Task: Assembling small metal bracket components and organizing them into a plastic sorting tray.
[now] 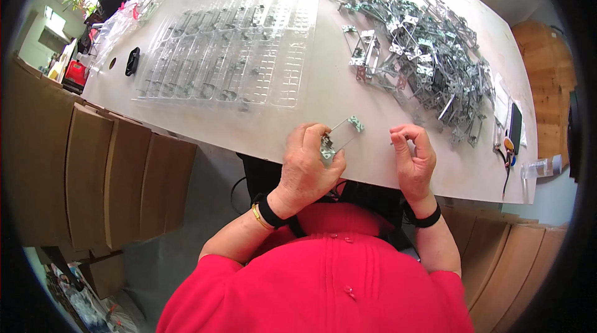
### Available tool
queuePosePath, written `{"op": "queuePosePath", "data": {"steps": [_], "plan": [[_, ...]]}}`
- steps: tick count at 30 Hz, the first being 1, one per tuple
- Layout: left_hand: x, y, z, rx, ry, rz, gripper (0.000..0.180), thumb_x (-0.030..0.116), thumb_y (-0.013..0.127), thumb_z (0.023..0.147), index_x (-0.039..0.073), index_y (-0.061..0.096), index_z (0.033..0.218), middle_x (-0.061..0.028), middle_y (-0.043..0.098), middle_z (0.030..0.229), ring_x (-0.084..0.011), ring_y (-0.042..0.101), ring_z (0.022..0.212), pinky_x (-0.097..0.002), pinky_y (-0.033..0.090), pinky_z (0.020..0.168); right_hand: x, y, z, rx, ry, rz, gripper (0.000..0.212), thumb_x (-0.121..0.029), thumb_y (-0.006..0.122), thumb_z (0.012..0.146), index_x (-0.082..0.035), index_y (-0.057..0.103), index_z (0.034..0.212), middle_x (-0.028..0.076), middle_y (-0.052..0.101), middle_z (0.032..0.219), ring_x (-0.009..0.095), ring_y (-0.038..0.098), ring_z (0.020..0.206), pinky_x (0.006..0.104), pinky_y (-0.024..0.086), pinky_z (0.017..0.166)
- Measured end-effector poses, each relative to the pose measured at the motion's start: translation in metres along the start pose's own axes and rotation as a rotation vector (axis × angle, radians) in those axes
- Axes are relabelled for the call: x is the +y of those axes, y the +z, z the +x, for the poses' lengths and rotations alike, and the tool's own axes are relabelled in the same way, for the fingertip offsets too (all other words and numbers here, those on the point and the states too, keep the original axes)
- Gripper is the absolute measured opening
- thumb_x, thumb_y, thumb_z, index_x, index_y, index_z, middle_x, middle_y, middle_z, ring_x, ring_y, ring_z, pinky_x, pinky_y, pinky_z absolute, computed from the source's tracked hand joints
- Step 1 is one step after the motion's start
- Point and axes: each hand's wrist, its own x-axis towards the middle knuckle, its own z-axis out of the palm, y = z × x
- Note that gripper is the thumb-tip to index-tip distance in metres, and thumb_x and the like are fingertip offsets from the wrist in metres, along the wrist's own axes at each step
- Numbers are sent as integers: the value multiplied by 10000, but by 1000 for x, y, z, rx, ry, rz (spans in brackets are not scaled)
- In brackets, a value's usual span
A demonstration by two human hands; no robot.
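My left hand [306, 168] is closed on a small metal frame [353, 123] at the table's near edge. The frame has two thin parallel rods with pale greenish plates at the ends. Part of it is hidden behind my fingers. To its right, my right hand [415, 162] is raised at the table edge, its thumb and forefinger pinched together. What they hold, if anything, is too small to make out. A large heap of similar metal frames [429, 53] is spread over the right side of the table. Clear plastic trays [283, 75], partly filled with metal parts, lie at the left.
The white table [267, 123] has a black oblong object [132, 61] at its left. A dark phone-like slab [515, 123], orange-handled tool [509, 144] and clear plastic cup [542, 167] lie by the right edge. Cardboard boxes [124, 174] stand below left, others [504, 261] below right.
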Motion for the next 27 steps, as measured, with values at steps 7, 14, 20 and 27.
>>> {"op": "queuePosePath", "data": {"steps": [7, 14, 20, 27], "plan": [[3, -17, -7, 11, 22, 119, 456, 42, 814, 828, -6, 650, 1251, -201, 662, 1180, -383, 657, 1049, -455, 555, 898, 2, 0, 0, -9, 6, 44, 143, -114, 742, 1047, -13, 642, 1030, 107, 736, 1033, 182, 677, 951, 298, 524, 894], [-2, -42, -3, 32, 16, 110, 310, -51, 725, 892, -15, 675, 1196, -177, 685, 1104, -324, 670, 966, -406, 559, 856, 3, 1, -1, -25, -16, 42, 133, -107, 745, 1043, -18, 646, 1032, 101, 735, 1031, 163, 665, 931, 286, 523, 871], [-7, -79, 6, 177, 5, 257, 283, -57, 723, 886, -8, 689, 1162, -162, 681, 1100, -308, 664, 984, -403, 551, 872, 10, 0, -5, -53, 118, 155, 82, -87, 709, 1072, -39, 644, 1077, 34, 702, 1107, 77, 586, 893, 241, 491, 813], [-22, -109, 19, 354, -61, 450, 381, 3, 780, 845, -14, 657, 1205, -203, 616, 1264, -365, 600, 1189, -450, 481, 1047, 14, -4, -5, -91, 172, 176, 65, -84, 686, 1084, -40, 638, 1080, 37, 683, 1124, 79, 566, 925, 230, 468, 844]]}}
